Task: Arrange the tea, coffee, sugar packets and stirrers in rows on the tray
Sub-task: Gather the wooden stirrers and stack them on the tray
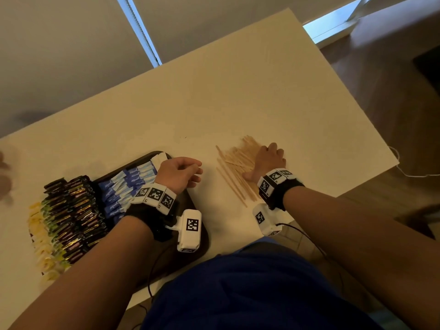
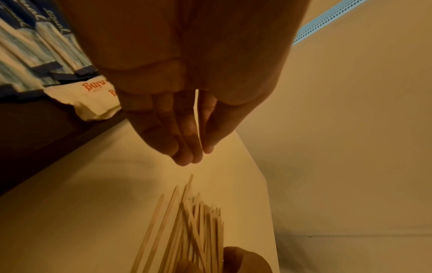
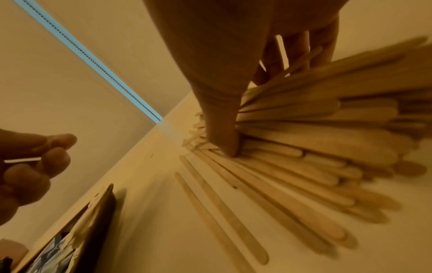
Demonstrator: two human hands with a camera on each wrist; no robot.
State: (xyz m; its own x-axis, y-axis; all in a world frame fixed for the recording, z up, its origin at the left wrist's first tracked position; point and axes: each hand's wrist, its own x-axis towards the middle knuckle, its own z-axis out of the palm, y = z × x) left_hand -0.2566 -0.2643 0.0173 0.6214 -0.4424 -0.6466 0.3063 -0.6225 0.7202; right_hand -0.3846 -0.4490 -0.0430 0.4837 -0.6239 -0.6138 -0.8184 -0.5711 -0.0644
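While both forearms reach over the cream table (image 1: 238, 103), the dark tray (image 1: 202, 239) sits nearest, packed w/ rows: yellow tea packets (image 1: 40, 236), glossy black coffee sachets (image 1: 71, 210), blue-and-white paper sugar packets (image 1: 128, 184). Left hand (image 1: 181, 172) hovers by tray's far corner, fingers curled, pinching one thin wooden stirrer (image 2: 197, 118) betw. thumb & fingertips. Further out, right hand (image 1: 269, 160) rests on the loose fan of flat, round-ended wooden stirrers (image 1: 238, 163), fingers curled into the pile, thumb (image 3: 222, 129) pressing down.
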